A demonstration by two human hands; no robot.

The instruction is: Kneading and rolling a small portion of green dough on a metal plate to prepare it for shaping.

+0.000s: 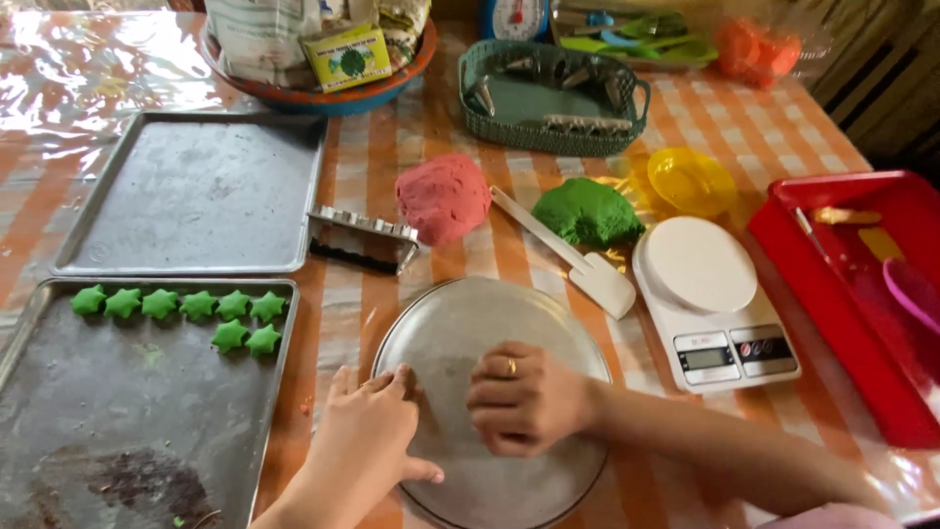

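Right hand (524,397): fist curled, fingers pressed together, bearing down mid round metal plate (460,323); whatever is beneath is hidden.
Left hand (367,426): fingers together, flat on plate's left rim.
Tip: steady plate, press evenly.
Nearby: green dough stars (181,309) on tray.

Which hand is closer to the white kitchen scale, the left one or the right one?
Right. The right hand rests on the round metal pan, just left of the white kitchen scale. The left hand is farther away, at the pan's left edge.

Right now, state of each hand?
Left hand: open, flat on the rim of the round metal plate, holding nothing.
Right hand: curled, pressing down on the plate; anything under it is hidden.
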